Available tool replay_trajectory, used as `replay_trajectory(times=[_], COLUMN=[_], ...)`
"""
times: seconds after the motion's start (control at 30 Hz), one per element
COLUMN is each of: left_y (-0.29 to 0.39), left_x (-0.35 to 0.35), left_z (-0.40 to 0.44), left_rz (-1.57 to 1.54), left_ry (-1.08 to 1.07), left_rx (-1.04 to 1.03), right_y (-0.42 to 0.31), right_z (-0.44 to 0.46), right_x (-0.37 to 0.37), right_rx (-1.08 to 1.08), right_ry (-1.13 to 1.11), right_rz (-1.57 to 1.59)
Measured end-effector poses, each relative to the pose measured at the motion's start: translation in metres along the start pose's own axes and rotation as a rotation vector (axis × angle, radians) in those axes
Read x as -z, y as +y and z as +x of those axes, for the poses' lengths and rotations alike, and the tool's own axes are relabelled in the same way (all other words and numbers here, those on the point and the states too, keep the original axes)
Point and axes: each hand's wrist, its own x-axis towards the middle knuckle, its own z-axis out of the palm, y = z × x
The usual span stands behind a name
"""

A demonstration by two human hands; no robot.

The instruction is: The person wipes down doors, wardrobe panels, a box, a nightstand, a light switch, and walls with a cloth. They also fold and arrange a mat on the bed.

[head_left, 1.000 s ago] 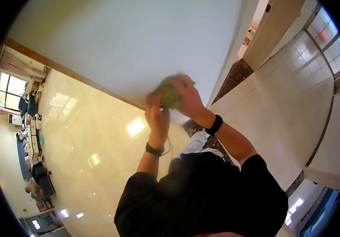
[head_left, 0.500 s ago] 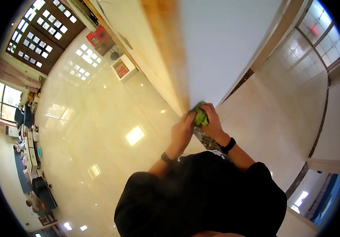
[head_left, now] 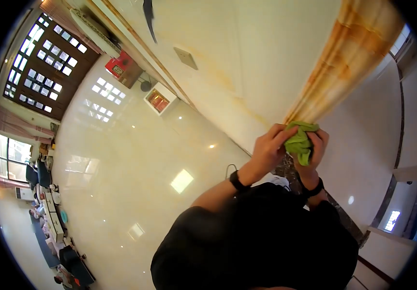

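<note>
A crumpled green cloth [head_left: 299,143] is held between my two hands at the foot of an orange-veined, marble-look trim [head_left: 351,53]. My left hand [head_left: 267,149] grips the cloth's left side with bent fingers. Around its right side curl the fingers of my right hand [head_left: 319,147]. The upper folds of the cloth meet the lower visible end of the trim. Both wrists wear dark bands, and black sleeves cover my upper arms.
A pale wall panel with a switch plate [head_left: 186,58] adjoins the trim. Along the wall stand a white box [head_left: 160,98] and a red item [head_left: 121,67]. Glossy tile floor [head_left: 141,159] spreads left; furniture and people are at the far left.
The view has turned, so the veined trim and wall panel now face me instead of the plain pale surface. Both hands appear further right, still on the cloth, which shows more fully.
</note>
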Motion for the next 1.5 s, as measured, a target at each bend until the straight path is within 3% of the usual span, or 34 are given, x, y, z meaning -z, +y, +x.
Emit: replay_trajectory(times=[0.3, 0.63, 0.77, 0.9, 1.5], left_y=[-0.031, -0.086, -0.126, -0.167, -0.335], left_x=[0.020, 0.046, 0.053, 0.082, 0.271], left_z=[0.002, 0.025, 0.031, 0.043, 0.099], left_rz=[-0.133, -0.142, -0.127, -0.042, -0.026], left_ry=[-0.297, -0.576, -0.597, -0.677, -0.252], left_rx=[0.080, -0.106, -0.165, -0.127, -0.003], right_y=[0.015, 0.004, 0.002, 0.008, -0.043], right_z=[-0.044, -0.075, -0.094, -0.087, 0.054], right_x=[-0.026, -0.074, -0.122, -0.185, -0.405], right_rx=[0.021, -0.068, -0.183, -0.190, -0.053], right_ry=[0.035, 0.163, 0.226, 0.255, -0.094], right_rz=[-0.221, -0.595, -0.756, -0.661, -0.346])
